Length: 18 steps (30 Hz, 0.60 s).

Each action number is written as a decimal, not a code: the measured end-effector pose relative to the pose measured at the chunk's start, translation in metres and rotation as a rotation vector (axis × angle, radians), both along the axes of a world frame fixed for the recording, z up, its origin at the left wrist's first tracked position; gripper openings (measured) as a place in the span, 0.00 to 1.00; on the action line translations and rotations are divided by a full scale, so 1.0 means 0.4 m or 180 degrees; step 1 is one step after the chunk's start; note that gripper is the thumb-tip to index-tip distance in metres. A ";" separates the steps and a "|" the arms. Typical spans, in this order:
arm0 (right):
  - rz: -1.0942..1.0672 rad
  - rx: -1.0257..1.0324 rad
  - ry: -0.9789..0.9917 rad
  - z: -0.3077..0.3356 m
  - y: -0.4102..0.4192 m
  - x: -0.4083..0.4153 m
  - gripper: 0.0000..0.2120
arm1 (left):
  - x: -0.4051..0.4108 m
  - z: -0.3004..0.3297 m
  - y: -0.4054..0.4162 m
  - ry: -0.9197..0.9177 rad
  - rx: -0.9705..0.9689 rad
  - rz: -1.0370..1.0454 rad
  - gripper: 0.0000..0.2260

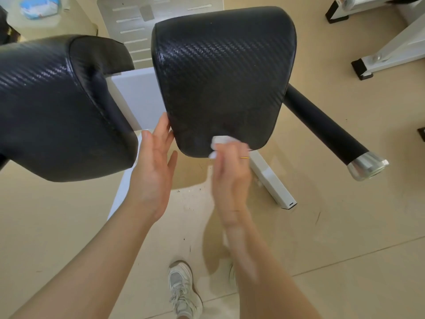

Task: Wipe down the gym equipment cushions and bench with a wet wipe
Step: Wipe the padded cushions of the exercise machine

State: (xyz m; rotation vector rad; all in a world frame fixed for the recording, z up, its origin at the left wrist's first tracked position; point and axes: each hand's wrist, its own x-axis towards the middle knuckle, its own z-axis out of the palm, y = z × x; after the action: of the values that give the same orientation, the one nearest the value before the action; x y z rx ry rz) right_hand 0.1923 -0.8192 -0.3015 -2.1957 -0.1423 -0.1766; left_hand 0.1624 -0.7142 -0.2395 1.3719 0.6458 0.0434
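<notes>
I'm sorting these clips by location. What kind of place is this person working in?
Probably a gym or home workout room. Two black padded cushions sit on a white metal frame, a black foam-covered bar sticks out beside them, and more white equipment frames stand on the beige floor.

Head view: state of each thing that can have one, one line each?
Right black textured vinyl cushion: glossy, near edge being wiped.
Left black vinyl cushion: untouched.
White wet wipe: crumpled, pressed on the right cushion.
Right hand: holds wipe, motion-blurred.
Left hand: open, fingertips at cushion's side edge.
</notes>
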 end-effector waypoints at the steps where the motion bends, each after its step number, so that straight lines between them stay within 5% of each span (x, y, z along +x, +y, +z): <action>1: -0.0254 0.0011 0.0079 -0.002 -0.035 0.017 0.08 | 0.002 0.002 -0.002 0.0000 0.0000 0.0001 0.24; 6: -0.0986 0.0205 0.0205 0.002 -0.084 0.078 0.04 | 0.009 -0.008 -0.024 0.0172 0.0131 0.0067 0.28; 10: -0.0556 0.0350 0.0487 -0.006 -0.036 0.046 0.04 | 0.004 -0.020 -0.025 0.0181 0.0089 0.0160 0.26; 16: 0.0720 -0.0015 -0.0487 -0.009 0.070 -0.029 0.05 | -0.003 -0.024 -0.019 0.0149 0.0099 0.0089 0.21; 18: 0.0611 0.0196 -0.0620 0.025 0.053 0.001 0.07 | -0.003 -0.019 -0.011 0.0154 0.0020 0.0056 0.22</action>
State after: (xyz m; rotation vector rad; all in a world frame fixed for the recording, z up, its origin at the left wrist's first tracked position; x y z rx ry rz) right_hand 0.1926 -0.7979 -0.2915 -2.0866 -0.4487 -0.2830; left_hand 0.1610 -0.7188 -0.2472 1.3767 0.6988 0.0263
